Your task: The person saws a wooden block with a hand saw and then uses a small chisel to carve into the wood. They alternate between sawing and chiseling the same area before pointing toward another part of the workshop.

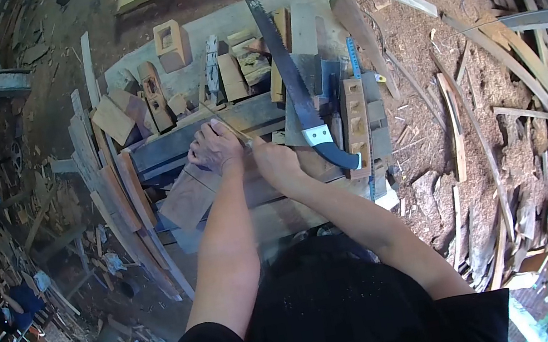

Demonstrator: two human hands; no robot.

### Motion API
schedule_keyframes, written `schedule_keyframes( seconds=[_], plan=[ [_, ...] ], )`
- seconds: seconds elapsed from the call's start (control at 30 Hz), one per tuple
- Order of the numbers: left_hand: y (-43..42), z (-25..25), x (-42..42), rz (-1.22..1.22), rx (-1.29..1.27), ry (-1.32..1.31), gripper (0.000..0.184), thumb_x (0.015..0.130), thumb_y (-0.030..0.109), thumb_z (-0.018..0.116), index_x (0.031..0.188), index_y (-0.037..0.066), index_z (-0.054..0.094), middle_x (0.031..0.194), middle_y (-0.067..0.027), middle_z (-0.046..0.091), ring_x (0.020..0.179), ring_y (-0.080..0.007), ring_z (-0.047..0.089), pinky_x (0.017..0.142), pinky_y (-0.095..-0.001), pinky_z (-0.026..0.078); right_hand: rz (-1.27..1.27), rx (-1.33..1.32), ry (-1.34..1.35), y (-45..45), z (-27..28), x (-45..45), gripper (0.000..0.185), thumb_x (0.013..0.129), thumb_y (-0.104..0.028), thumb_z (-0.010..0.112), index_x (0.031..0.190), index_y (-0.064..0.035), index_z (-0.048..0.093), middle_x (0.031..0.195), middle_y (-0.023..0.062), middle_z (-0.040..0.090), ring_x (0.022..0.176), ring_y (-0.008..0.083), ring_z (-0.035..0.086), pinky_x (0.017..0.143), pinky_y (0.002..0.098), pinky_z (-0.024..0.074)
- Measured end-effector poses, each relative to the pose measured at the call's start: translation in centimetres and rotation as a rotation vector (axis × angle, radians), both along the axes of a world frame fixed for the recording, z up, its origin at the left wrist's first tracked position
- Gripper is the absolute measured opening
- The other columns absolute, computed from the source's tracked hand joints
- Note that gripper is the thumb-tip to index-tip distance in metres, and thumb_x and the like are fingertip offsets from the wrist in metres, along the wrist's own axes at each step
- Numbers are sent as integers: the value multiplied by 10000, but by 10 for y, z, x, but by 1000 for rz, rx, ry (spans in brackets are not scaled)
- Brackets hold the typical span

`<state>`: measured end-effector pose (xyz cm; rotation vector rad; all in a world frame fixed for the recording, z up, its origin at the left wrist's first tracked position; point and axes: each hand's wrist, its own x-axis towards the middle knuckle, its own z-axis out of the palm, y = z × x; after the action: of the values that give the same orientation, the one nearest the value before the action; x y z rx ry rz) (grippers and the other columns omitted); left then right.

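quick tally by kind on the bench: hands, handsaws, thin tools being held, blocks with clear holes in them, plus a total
hands: 2 (left hand, right hand)
handsaw: 1
thin tool: 1
holed blocks: 3 (far block, left block, right block)
total: 7

Thin tool [232,131] is looking yellowish brown, saw blade [285,60] is going dark grey, handle [338,154] is rocking navy and white, hollow block [176,58] is showing tan, shirt [345,311] is sporting black with pale specks.
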<state>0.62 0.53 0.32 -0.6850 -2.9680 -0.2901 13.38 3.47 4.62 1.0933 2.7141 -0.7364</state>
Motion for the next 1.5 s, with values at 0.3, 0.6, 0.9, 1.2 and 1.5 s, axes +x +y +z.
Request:
schedule_keyframes(
  seconds=[0.3, 0.6, 0.9, 1.2, 1.5],
  plan=[
    [5, 3, 0, 10, 9, 26, 336, 961, 367, 415, 934, 118, 640, 968, -104, 635, 973, -305, 551, 958, -490, 298, 8, 21, 19, -3, -19, 9, 80, 900, -122, 512, 900, -44, 497, 682, 155, 667, 605, 280, 696, 499, 378, 561],
    [1, 1, 1, 5, 22, 14, 333, 959, 369, 415, 929, 124, 639, 963, -103, 634, 960, -306, 565, 956, -492, 294, 35, -140, -121, -3, 3, 28, 89, 927, -99, 465, 964, -29, 506, 811, 214, 683, 736, 326, 712, 597, 418, 580],
    [3, -1, -1, 46, -8, -11, 327, 956, 366, 426, 935, 129, 650, 964, -99, 636, 995, -289, 564, 969, -482, 295, 85, -102, -148, -7, 14, 42, 56, 916, -68, 456, 921, -31, 497, 764, 205, 679, 682, 334, 706, 571, 422, 577],
    [5, 5, 0, 46, 36, -60, 341, 964, 371, 415, 937, 120, 644, 978, -96, 631, 1004, -288, 552, 983, -487, 291, 94, -76, -133, -7, 19, 52, 85, 919, -119, 500, 941, -38, 504, 749, 197, 685, 673, 326, 708, 552, 418, 574],
    [3, -1, -3, 16, 43, 9, 339, 973, 365, 394, 957, 131, 637, 987, -93, 629, 1006, -296, 546, 969, -491, 286, 72, 124, 22, 1, -4, 22, 35, 903, -108, 523, 883, -81, 512, 635, 111, 660, 577, 246, 695, 482, 351, 559]
  ],
)
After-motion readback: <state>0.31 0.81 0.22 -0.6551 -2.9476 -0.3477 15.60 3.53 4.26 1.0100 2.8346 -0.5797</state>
